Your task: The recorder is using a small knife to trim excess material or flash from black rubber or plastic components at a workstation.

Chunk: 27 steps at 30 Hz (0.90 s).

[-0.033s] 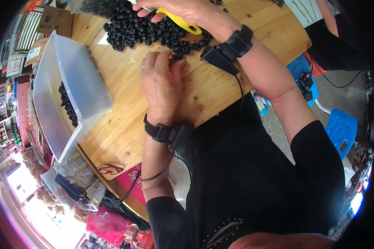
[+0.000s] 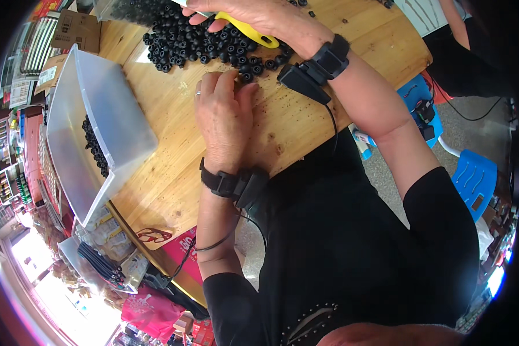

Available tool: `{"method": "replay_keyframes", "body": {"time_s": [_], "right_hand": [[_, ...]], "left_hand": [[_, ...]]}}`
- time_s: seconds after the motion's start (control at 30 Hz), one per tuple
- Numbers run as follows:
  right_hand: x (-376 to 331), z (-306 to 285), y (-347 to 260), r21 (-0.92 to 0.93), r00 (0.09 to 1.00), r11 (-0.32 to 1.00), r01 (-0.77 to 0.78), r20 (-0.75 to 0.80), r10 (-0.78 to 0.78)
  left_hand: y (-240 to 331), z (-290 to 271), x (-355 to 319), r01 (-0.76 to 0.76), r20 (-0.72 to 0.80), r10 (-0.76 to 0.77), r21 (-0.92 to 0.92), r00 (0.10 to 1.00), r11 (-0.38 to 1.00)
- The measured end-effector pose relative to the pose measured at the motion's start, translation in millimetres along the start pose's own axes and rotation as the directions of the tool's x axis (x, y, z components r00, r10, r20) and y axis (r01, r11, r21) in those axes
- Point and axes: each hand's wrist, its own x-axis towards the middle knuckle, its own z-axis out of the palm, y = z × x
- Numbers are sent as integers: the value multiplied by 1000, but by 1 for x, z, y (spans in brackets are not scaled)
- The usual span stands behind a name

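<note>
Right hand [image 2: 242, 14] at top edge, fingers wrapped round a yellow-handled tool [image 2: 251, 33]. Handle's long axis runs diagonal, free end pointing down-right toward the wrist; working end hidden under the hand at the frame edge, can't tell what kind of tool. Handle lies over the bead pile [image 2: 196, 37], just above it or touching, unclear.

Left hand [image 2: 225, 112] palm-down on the table [image 2: 173, 173], fingers together and slightly curled, tips at the near edge of the pile, touching one or two beads [image 2: 247, 74]. Whether it pinches anything can't be told; nothing visibly held.

Beads: small, black, round, heaped at table's top-centre, a few strays to the right.

Around: clear plastic bin [image 2: 98, 132] left of the left hand, tipped on its side at the table edge, a few black beads inside. Black wristbands on both wrists, a black box [image 2: 303, 81] with cable hanging off the right one, resting on the table between the two arms. Blue stool [image 2: 473, 179] on the floor at right. Cardboard box [image 2: 75, 29] top-left. Red glasses [image 2: 153, 234] near the table's lower edge. Another person's arm [image 2: 455, 17] top-right, well apart
</note>
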Motion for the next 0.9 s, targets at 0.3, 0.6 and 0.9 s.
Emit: {"method": "replay_keyframes", "body": {"time_s": [0.3, 0.6, 0.9], "right_hand": [[-11, 0, -11, -12, 998, 1000, 23, 58, -23], [-17, 9, -14, -115, 966, 993, 5, 259, 25], [-29, 22, -15, -126, 951, 980, 153, 289, -112]], "left_hand": [[-20, 10, 7, 95, -13, -116, -493, 993, 865], [-57, -17, 20, 8, -28, -308, -993, 951, 115], [-53, -19, 23, -29, -54, -332, -997, 942, 78]]}}
